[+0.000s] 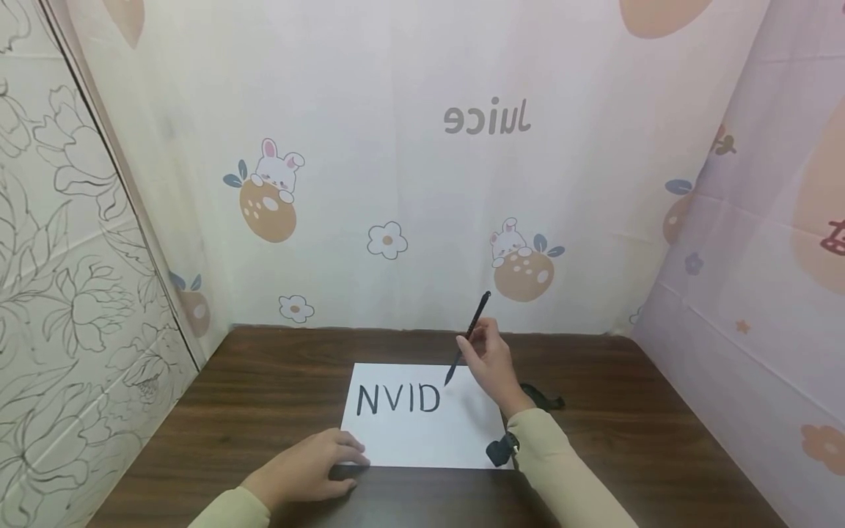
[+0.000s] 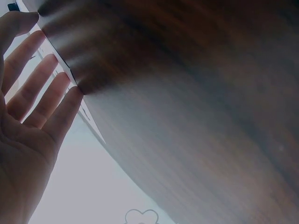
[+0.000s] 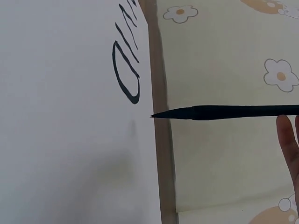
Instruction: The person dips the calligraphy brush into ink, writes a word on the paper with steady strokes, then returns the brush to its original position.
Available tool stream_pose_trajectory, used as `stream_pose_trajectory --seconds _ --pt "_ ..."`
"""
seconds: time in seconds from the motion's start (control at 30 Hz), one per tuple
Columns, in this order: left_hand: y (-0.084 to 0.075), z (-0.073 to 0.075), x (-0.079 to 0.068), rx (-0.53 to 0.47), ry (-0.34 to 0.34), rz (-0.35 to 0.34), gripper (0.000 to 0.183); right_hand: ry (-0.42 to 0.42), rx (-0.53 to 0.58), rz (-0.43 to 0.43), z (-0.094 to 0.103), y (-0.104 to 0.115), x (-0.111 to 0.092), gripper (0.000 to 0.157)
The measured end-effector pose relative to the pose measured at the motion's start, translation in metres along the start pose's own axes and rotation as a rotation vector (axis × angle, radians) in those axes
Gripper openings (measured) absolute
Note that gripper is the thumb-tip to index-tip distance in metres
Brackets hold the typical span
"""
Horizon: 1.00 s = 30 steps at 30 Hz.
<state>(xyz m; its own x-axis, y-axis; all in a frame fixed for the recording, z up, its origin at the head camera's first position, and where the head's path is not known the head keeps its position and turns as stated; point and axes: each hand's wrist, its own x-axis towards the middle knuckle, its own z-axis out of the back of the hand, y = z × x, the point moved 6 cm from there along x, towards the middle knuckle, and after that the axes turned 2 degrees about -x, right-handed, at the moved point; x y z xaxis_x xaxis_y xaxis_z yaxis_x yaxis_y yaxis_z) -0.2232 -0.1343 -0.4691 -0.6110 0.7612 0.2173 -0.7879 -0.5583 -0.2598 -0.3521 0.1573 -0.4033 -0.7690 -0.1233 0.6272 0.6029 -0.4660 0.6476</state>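
Brush [image 1: 477,316], slim, blk, tip [image 3: 174,114] pointed, pinched in R hand [image 1: 491,361], L hand [image 1: 310,466] w/ fingers spread, wht paper [image 1: 429,444] w/ NVID [image 1: 412,399]

Room between hands [image 1: 313,466] [image 1: 493,364] over paper [image 1: 429,444]; curtain [image 1: 389,154] blocks way behind table [image 1: 218,440].

**White sheet [image 1: 422,436] on a dark wooden table [image 1: 634,418]**

In the head view, the table's grained top spans the lower frame. The sheet, lettered NVID, lies at lower centre; a black curved object [image 1: 546,400], partly hidden, lies to its right.
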Motion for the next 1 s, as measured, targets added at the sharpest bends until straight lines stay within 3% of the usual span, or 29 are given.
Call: stream_pose_trajectory --seconds 0.53,1.0 --pt "-0.0001 -0.0009 -0.0009 0.021 -0.03 -0.038 0.023 0.027 -0.038 -0.021 -0.0004 -0.0068 -0.0021 0.029" --pt "0.0021 -0.0024 -0.0001 -0.009 0.012 0.018 0.023 0.046 -0.075 -0.016 -0.0032 -0.0098 -0.0025 0.031"
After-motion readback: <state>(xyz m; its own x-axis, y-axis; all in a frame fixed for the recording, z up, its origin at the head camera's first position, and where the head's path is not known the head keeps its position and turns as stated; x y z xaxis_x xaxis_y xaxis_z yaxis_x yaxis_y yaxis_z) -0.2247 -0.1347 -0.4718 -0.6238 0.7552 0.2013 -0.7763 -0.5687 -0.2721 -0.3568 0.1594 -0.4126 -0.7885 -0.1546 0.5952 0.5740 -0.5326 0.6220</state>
